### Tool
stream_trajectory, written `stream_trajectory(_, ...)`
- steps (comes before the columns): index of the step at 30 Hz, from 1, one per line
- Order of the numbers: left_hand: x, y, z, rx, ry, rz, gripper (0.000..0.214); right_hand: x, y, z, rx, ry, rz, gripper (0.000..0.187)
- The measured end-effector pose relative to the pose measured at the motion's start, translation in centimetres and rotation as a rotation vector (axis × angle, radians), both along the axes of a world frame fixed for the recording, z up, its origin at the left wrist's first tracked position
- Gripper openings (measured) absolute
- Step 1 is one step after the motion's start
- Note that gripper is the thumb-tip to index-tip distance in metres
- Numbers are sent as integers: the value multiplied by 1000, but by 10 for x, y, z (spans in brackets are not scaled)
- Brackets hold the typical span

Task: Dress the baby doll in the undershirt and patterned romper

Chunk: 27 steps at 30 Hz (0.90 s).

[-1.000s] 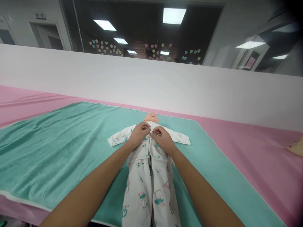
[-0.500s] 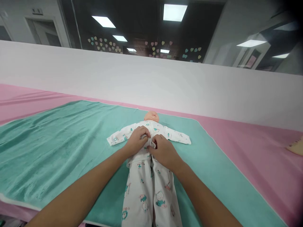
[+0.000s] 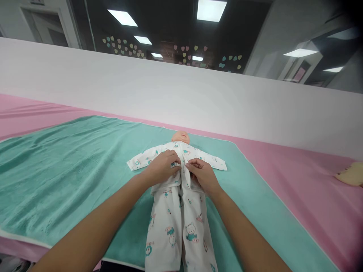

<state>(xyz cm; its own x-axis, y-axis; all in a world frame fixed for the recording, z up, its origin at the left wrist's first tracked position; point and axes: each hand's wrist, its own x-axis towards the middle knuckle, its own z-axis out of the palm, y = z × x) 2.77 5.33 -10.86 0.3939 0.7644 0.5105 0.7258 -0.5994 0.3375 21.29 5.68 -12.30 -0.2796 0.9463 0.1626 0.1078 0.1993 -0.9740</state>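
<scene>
Head view: a baby doll [image 3: 181, 136] in a white printed sleepsuit [image 3: 177, 211] is lying face up on a teal towel [image 3: 70, 166], which is covering a pink sheet [image 3: 297, 181].
Edges: the towel's far edge is running just past the doll's head at 12 o'clock; its right edge is slanting down toward 4 o'clock; its near edge is showing at 7 o'clock. A white wall panel [image 3: 170, 90] is closing off the far side.
Open room: bare towel is stretching wide toward 9 o'clock of the doll; a narrower strip is lying at 3 o'clock, with pink sheet beyond it. A tan object [image 3: 350, 173] is sitting at the far right edge, well apart.
Left hand [image 3: 163, 168]: fingers are curling in, pinching the sleepsuit's front flap on the chest.
Right hand [image 3: 201, 173]: fingers are bunching narrow, gripping the opposite flap edge; fingertips of both hands are almost meeting at the centre seam.
Sleepsuit position: sleeves are spreading out toward 10 and 2 o'clock from the hands; the legs are running toward 6 o'clock between the forearms.
</scene>
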Motion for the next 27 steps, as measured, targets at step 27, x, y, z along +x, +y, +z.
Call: stream_trajectory(27, 17, -10, 7, -563, -654, -45, 23, -7, -1, -5, 58, 216, -36, 21)
